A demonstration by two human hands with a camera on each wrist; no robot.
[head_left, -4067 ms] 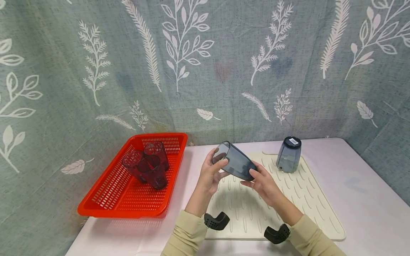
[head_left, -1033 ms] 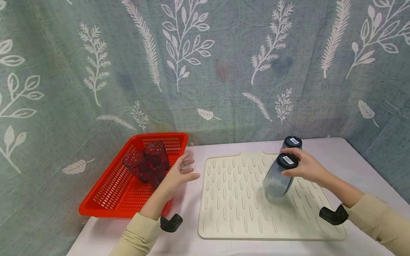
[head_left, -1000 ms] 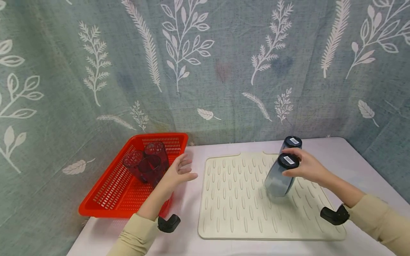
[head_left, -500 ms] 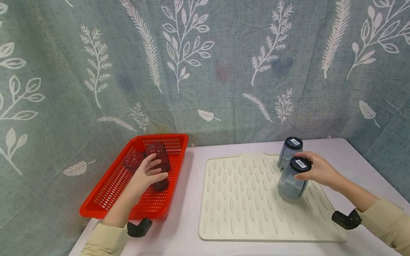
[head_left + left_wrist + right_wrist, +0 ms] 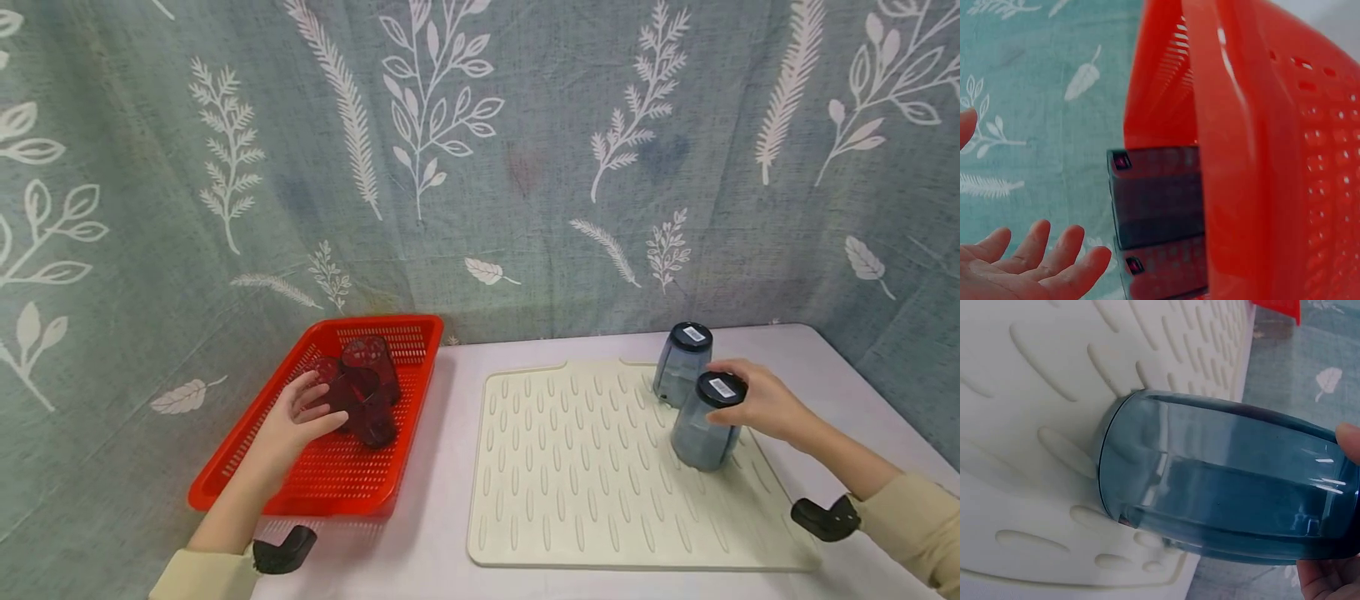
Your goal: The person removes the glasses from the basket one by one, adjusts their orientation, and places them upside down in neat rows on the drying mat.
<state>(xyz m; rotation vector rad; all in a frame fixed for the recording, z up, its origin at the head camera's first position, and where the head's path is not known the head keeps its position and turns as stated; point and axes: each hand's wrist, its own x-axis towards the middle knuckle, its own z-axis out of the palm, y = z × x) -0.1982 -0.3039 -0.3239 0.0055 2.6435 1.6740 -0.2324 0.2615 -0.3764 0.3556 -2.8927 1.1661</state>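
Observation:
My right hand (image 5: pixel 768 407) pinches the dark base of an upside-down blue-grey drinking glass (image 5: pixel 701 435). In the right wrist view, that glass (image 5: pixel 1222 475) has its rim down against the cream ribbed mat (image 5: pixel 555 467). A second upside-down glass (image 5: pixel 678 371) stands just behind it at the mat's far right. My left hand (image 5: pixel 288 425) is over the red basket (image 5: pixel 322 504), fingers spread and holding nothing. Near it lean the dark-looking glasses (image 5: pixel 377 423) inside the basket. The left wrist view shows two of these glasses (image 5: pixel 1157 200) above the basket's rim.
A white table (image 5: pixel 438 500) lies under the mat and basket. Behind it hangs a grey-green leaf-patterned cloth (image 5: pixel 525 208). The basket wall (image 5: pixel 1247 156) stands close to the left hand in the left wrist view.
Both hands held the glass between them at first. The right hand then brought it upside down to the mat and shifted it right, beside the other glass. The left hand moved left over the basket.

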